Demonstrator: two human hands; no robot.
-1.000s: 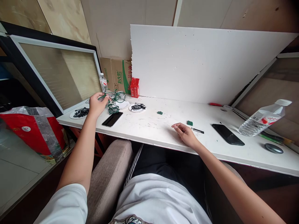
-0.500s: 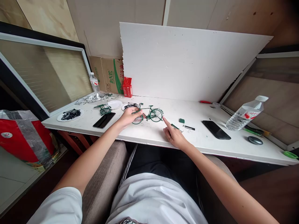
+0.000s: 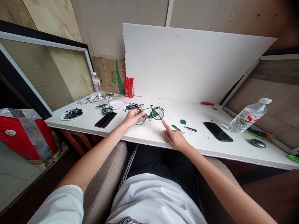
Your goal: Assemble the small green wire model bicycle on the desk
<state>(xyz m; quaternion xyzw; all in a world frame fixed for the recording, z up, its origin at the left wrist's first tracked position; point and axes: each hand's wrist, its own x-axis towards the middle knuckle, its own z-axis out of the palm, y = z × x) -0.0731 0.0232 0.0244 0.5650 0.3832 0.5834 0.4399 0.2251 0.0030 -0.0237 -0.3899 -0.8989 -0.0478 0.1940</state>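
Observation:
My left hand (image 3: pixel 132 119) is closed on the front part of a small dark green model bicycle (image 3: pixel 158 114), thumb and fingers around the handlebar end and front wheel. The bicycle is tilted, its rear wheel a little higher than the front one. My right hand (image 3: pixel 175 137) points its index finger at the lower edge of the rear wheel; the other fingers are curled and nothing shows in them. Whether the fingertip touches the wheel I cannot tell. Just beyond this hand lie a thin green part (image 3: pixel 177 128), a thin black part (image 3: pixel 191 128) and a small green block (image 3: pixel 183 121).
On the white table (image 3: pixel 149 132), plates of black parts (image 3: pixel 73 114) and a second green model (image 3: pixel 105 109) are at left. Phones (image 3: pixel 106 120) lie on both sides. A water bottle (image 3: pixel 249 115) and a mouse (image 3: pixel 258 143) stand right. A white board (image 3: pixel 191 65) leans behind.
The bicycle has tipped slightly, its rear rising against the front. My right fingertip sits a little lower along the rear wheel. The whole view has shifted slightly.

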